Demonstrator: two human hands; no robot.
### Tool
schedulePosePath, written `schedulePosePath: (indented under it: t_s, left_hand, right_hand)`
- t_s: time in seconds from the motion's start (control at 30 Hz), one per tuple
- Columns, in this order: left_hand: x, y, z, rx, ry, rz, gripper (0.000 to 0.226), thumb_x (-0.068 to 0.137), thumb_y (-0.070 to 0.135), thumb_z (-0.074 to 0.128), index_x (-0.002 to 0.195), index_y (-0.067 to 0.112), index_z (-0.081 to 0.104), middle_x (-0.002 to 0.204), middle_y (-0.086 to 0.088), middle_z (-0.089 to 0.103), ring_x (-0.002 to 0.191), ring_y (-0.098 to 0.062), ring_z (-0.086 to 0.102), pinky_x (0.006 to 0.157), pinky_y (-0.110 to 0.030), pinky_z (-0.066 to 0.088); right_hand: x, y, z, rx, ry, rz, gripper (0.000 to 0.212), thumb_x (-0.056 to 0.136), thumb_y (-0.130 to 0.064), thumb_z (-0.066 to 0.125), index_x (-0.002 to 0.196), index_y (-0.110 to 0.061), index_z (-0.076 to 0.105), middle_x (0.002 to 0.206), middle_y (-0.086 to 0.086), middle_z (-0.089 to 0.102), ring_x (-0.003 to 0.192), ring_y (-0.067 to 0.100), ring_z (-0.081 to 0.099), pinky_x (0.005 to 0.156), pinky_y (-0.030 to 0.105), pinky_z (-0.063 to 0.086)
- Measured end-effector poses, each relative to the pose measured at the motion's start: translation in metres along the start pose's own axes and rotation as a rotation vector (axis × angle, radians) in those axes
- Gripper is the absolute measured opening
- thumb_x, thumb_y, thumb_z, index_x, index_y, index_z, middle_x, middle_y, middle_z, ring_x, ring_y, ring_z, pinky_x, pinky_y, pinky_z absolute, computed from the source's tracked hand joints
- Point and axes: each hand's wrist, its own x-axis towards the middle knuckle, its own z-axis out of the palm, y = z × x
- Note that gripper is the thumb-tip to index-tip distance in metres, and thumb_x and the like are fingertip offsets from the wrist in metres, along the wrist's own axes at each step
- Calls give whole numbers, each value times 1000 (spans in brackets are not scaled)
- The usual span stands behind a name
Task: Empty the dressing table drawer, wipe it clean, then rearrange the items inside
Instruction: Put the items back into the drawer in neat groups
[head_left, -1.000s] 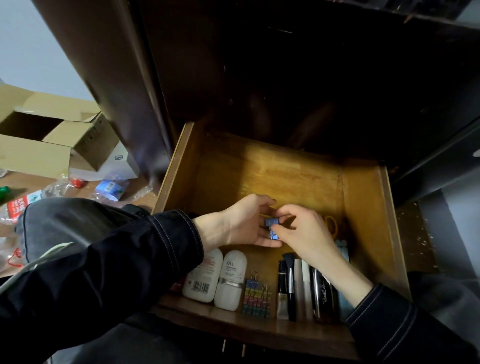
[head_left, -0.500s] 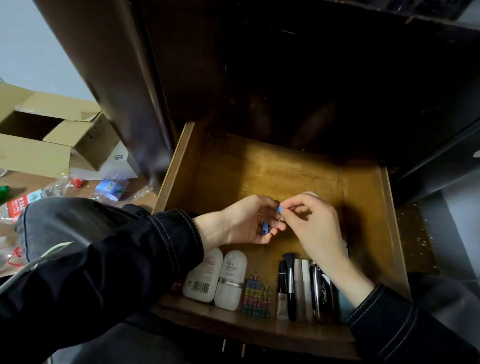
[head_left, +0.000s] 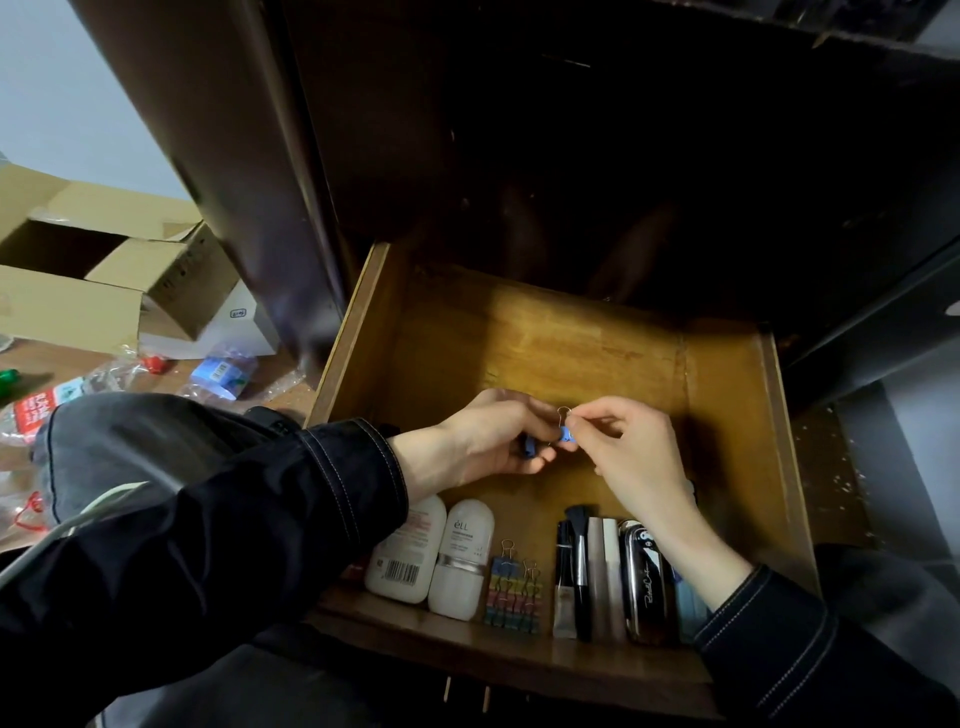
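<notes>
The wooden drawer (head_left: 737, 415) is pulled open below me. Over its middle my right hand (head_left: 628, 457) pinches a small blue binder clip (head_left: 565, 435) by its body, its wire handle pointing up. My left hand (head_left: 493, 441) is curled beside it and holds another blue binder clip (head_left: 529, 448). Along the front of the drawer lie two white bottles (head_left: 431, 556), a row of coloured binder clips (head_left: 514, 597), a black brush (head_left: 579, 571), pale tubes (head_left: 608, 577) and a glossy black case (head_left: 647, 582).
The dark dressing table body (head_left: 571, 156) looms above the drawer. To the left, on a wooden floor, stand open cardboard boxes (head_left: 93, 280), a white box (head_left: 228, 332) and plastic-wrapped packets (head_left: 218, 371). The back half of the drawer is bare wood.
My right hand has lifted and drawn one blue clip slightly right, apart from the clip in my left hand. Both hands stay over the drawer's middle.
</notes>
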Motion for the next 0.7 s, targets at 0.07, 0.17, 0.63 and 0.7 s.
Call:
schedulePosePath:
  t_s: [0.07, 0.17, 0.63, 0.7]
  left_hand:
    - [0, 0, 0, 19, 28, 0, 25, 86, -10, 62, 107, 4, 65, 86, -18, 73, 62, -17, 65, 55, -27, 53]
    - [-2, 1, 2, 75, 57, 14, 26, 84, -11, 63, 105, 4, 65, 80, -16, 70, 60, -18, 64, 53, -26, 53]
    - [-5, 7, -1, -27, 266, 27, 21, 91, -4, 55, 110, -5, 64, 84, -15, 62, 69, -22, 60, 58, -29, 53]
    - [-6, 7, 0, -38, 258, 18, 21, 91, -4, 54, 111, -4, 63, 83, -14, 62, 68, -22, 60, 57, -28, 53]
  right_hand:
    - [1, 3, 1, -8, -26, 9, 10, 89, -18, 72, 85, -27, 76, 78, -21, 71, 79, -3, 67, 63, 22, 49]
    - [3, 6, 1, -5, -59, 46, 4, 87, -24, 73, 86, -27, 74, 80, -11, 72, 82, 6, 68, 66, 25, 49]
    - [-14, 5, 5, -614, -640, -17, 6, 79, -30, 74, 73, -29, 72, 79, -18, 68, 75, 1, 64, 69, 32, 58]
    - [-15, 7, 6, -640, -720, -49, 6, 79, -32, 74, 74, -29, 74, 78, -22, 66, 78, -2, 63, 71, 29, 58]
